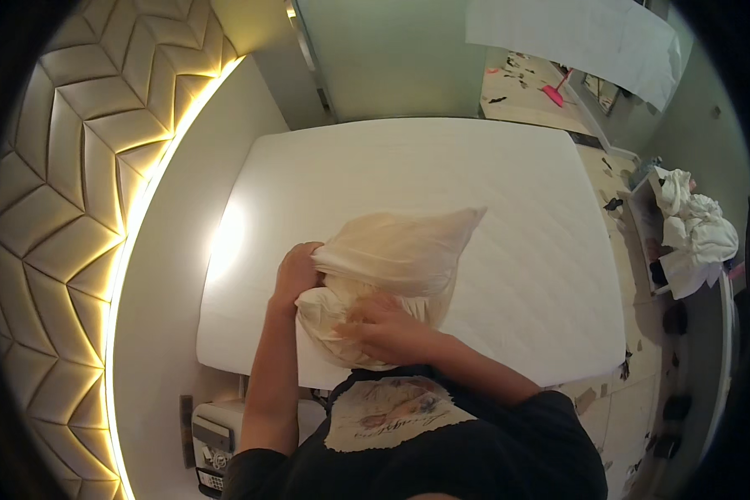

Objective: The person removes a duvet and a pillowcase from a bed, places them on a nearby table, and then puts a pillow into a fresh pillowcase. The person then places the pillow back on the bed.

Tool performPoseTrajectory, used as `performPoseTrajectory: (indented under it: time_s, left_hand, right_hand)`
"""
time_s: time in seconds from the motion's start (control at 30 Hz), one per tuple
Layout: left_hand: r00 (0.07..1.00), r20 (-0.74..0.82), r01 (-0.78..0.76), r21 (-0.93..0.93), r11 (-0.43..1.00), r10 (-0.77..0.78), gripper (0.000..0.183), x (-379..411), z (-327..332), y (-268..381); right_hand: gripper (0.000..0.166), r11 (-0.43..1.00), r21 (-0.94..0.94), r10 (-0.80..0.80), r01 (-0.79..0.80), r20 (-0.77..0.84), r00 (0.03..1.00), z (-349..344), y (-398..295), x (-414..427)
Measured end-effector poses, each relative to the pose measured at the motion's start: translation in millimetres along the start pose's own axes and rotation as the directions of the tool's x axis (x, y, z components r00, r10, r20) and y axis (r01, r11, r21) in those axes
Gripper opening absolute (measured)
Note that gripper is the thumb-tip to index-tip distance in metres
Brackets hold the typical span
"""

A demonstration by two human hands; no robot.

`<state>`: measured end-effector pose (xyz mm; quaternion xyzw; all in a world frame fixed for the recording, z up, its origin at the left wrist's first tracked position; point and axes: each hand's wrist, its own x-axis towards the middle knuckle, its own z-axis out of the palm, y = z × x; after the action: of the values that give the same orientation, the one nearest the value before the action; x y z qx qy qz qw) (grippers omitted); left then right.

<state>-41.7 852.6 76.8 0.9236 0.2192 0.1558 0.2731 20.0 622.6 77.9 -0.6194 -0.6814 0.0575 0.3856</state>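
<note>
A pillow (375, 278) partly inside a white pillowcase (400, 244) is in front of me, over the mattress. At its left side, my left hand (300, 272) grips the open edge of the pillowcase, with the fingertips hidden by the cloth. The end of the pillow nearest my body bulges out of the case opening. Blurred by motion, my right hand (384, 331) lies against that near end; the blur hides whether its fingers pinch any cloth. One pillowcase corner points away to the upper right.
Beneath is a mattress (525, 269) with a white cover. A padded, lit headboard wall (75, 206) runs along the left. A nightstand (225, 415) carries a remote (211, 480). White linen (697, 231) is heaped on a shelf at right; a pink dustpan (553, 95) stands beyond.
</note>
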Motion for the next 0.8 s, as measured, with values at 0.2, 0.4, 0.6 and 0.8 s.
performPoseTrajectory:
  time_s: [0.2,0.4,0.6,0.8]
  left_hand:
    - [0.962,0.126,-0.237,-0.046,0.971,0.241,0.043,-18,-38,37]
    - [0.926,0.33,-0.217,0.072,0.973,0.182,0.047,-66,-10,125]
    - [0.984,0.033,-0.175,0.317,0.932,0.174,0.065,-70,37,105]
    - [0.998,0.066,-0.014,0.215,0.976,0.0,0.052,-62,55,92]
  right_hand:
    - [0.055,0.894,-0.353,0.155,-0.274,-0.332,0.931,-20,15,-17]
    - [0.062,0.895,-0.357,0.152,-0.266,-0.319,0.936,-14,31,-11]
    - [0.064,0.88,-0.341,0.142,-0.331,-0.474,0.869,-4,50,-19]
    - [0.068,0.835,-0.343,0.214,-0.429,-0.517,0.829,8,50,-31]
